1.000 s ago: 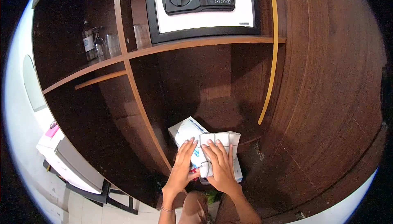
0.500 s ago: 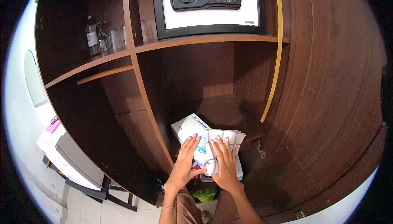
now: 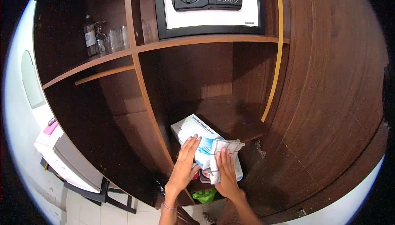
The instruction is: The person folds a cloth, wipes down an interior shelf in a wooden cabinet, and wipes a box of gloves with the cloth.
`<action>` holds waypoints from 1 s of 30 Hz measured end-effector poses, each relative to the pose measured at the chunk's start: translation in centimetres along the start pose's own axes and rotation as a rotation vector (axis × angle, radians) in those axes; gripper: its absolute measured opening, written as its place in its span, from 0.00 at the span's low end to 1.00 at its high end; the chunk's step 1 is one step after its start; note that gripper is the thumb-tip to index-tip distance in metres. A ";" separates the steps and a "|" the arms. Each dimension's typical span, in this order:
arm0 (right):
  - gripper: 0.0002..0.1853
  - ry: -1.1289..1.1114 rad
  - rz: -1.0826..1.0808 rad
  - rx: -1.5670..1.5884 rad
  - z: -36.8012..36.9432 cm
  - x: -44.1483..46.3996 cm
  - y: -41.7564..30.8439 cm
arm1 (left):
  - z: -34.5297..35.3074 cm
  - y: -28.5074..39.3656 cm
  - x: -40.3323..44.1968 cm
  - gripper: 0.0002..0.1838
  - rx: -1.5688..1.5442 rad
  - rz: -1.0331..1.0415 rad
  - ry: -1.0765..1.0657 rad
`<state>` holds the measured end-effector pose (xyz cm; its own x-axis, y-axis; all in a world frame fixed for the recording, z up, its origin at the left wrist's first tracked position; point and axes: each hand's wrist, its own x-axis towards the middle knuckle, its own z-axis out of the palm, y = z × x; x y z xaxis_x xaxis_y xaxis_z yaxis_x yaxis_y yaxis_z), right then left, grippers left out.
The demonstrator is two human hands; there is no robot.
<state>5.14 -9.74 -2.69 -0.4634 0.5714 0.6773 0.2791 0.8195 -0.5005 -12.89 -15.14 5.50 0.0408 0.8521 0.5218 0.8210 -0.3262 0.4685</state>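
A white box of latex examination gloves [image 3: 190,127] lies at an angle in the lower compartment of the cabinet. My left hand [image 3: 184,168] rests at its left side, fingers stretched out over the top and holding nothing. To the right, my right hand [image 3: 227,175] has hold of a folded white cloth with dark lines [image 3: 216,159], against the right part of the glove box. The fingers lie over the cloth and its edge hangs down beside the thumb. Below the cloth, partly hidden, are a small clear container [image 3: 204,177] and something red [image 3: 196,176].
A green plastic bag [image 3: 204,196] is low in front. Above sits a safe with a keypad [image 3: 212,17]. A bottle [image 3: 90,38] and several glasses [image 3: 113,39] stand on the upper left shelf. A white mini fridge [image 3: 70,155] is on a black stand at left.
My right hand has drawn the cloth right and down, uncovering more of the glove box's printed top. My left hand has stayed nearly in place.
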 end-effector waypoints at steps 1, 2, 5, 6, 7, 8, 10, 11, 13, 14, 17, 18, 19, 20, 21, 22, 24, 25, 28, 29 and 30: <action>0.43 0.004 0.005 -0.011 0.1 0.1 0.0 | 0.1 0.0 0.0 0.58 -0.002 0.002 0.000; 0.43 0.006 0.005 -0.014 0.4 0.0 -0.1 | 0.1 0.0 -0.1 0.57 -0.006 -0.005 0.002; 0.43 -0.051 -0.056 -0.010 1.0 -0.8 -1.1 | 0.1 0.1 0.0 0.55 -0.006 -0.011 0.006; 0.43 -0.052 -0.052 -0.011 1.4 -1.3 -1.0 | 0.1 0.1 0.0 0.53 -0.002 -0.018 0.008; 0.43 -0.073 -0.066 -0.005 1.9 -2.0 -0.7 | 0.1 0.2 0.0 0.53 -0.002 -0.019 0.008; 0.43 -0.094 -0.081 0.003 2.3 -2.2 -0.6 | 0.1 0.2 0.0 0.53 -0.005 -0.013 0.011; 0.44 -0.064 -0.116 -0.037 1.8 -2.0 -0.5 | 0.0 0.1 -0.1 0.53 -0.007 -0.012 0.011; 0.44 -0.048 -0.073 -0.038 1.7 -2.0 -0.1 | 0.0 0.1 -0.1 0.54 -0.019 -0.015 0.013; 0.46 -0.032 -0.005 -0.026 1.2 -1.7 0.3 | 0.2 0.2 0.0 0.56 -0.035 -0.013 0.015; 0.46 -0.031 -0.005 -0.030 1.2 -1.7 0.1 | 0.2 0.2 0.0 0.56 -0.038 -0.016 0.015; 0.46 -0.009 0.017 0.115 1.9 -1.8 -0.6 | 0.2 0.0 0.0 0.55 -0.037 -0.016 0.017; 0.46 -0.007 0.019 0.113 2.1 -2.2 -0.7 | 0.3 0.0 0.0 0.55 -0.036 -0.017 0.019; 0.47 -0.084 -0.005 0.073 2.2 -2.7 -0.9 | 0.4 -0.1 -0.1 0.55 -0.037 -0.015 0.017; 0.48 -0.162 -0.030 0.035 2.4 -3.1 -0.9 | 0.4 -0.1 -0.1 0.55 -0.023 -0.011 0.017; 0.48 -0.162 -0.044 0.041 2.5 -3.2 -0.7 | 0.3 -0.2 -0.1 0.55 -0.008 -0.009 0.017; 0.48 -0.162 -0.044 0.045 2.5 -3.2 -0.3 | 0.3 -0.2 -0.1 0.55 -0.005 -0.012 0.016; 0.44 -0.091 -0.025 -0.034 2.2 -2.8 0.1 | 0.2 -0.1 0.0 0.55 -0.027 0.000 0.023; 0.45 -0.052 0.012 0.011 1.8 -2.5 0.0 | 0.1 0.1 -0.1 0.56 -0.034 0.000 0.018; 0.45 0.001 0.031 0.044 1.2 -1.3 -0.1 | 0.1 -0.1 -0.1 0.55 -0.037 -0.001 0.016; 0.45 -0.003 0.031 0.055 1.1 -1.0 -0.5 | 0.1 -0.1 -0.1 0.55 -0.039 0.000 0.015; 0.45 -0.002 0.032 0.053 1.0 -0.9 -0.9 | 0.2 -0.1 -0.1 0.55 -0.033 -0.003 0.017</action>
<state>4.46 -11.04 -3.34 -0.4571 0.5968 0.6594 0.2485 0.7976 -0.5496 -12.86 -15.11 5.32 0.0285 0.8460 0.5325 0.8021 -0.3372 0.4928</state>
